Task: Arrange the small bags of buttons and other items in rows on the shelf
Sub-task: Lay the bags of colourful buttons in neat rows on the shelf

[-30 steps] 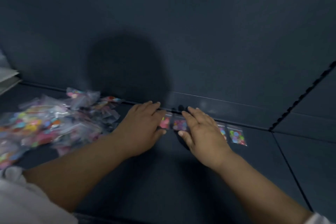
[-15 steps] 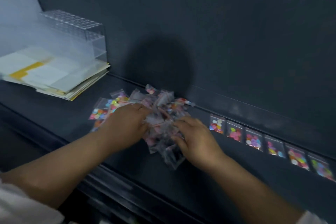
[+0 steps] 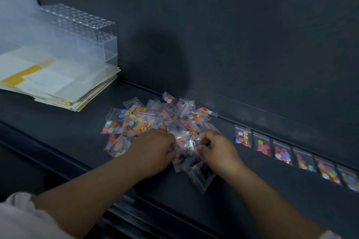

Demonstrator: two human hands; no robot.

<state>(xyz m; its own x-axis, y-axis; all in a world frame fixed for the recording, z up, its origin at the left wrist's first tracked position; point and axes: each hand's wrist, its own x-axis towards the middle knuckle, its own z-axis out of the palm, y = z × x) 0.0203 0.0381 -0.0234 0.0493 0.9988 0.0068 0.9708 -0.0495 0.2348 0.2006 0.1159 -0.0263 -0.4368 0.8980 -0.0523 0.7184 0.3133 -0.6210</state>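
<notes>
A loose pile of small clear bags of coloured buttons (image 3: 147, 120) lies on the dark shelf (image 3: 77, 141). To its right, several bags stand in a row (image 3: 281, 151) along the back ledge, running to the frame's right edge. My left hand (image 3: 153, 149) rests on the near side of the pile with its fingers curled into the bags. My right hand (image 3: 217, 149) pinches a clear bag (image 3: 184, 141) at the pile's front. Some darker bags (image 3: 202, 174) lie under my right wrist.
A stack of white and yellow papers (image 3: 48, 81) lies at the left of the shelf, with a clear plastic rack (image 3: 83, 31) behind it. The dark back wall (image 3: 233, 35) rises right behind the row. The shelf's front edge (image 3: 136, 205) runs below my forearms.
My view swung left from the row to the pile. Both hands left the row of bags and moved onto the pile, where my right hand has pinched a bag.
</notes>
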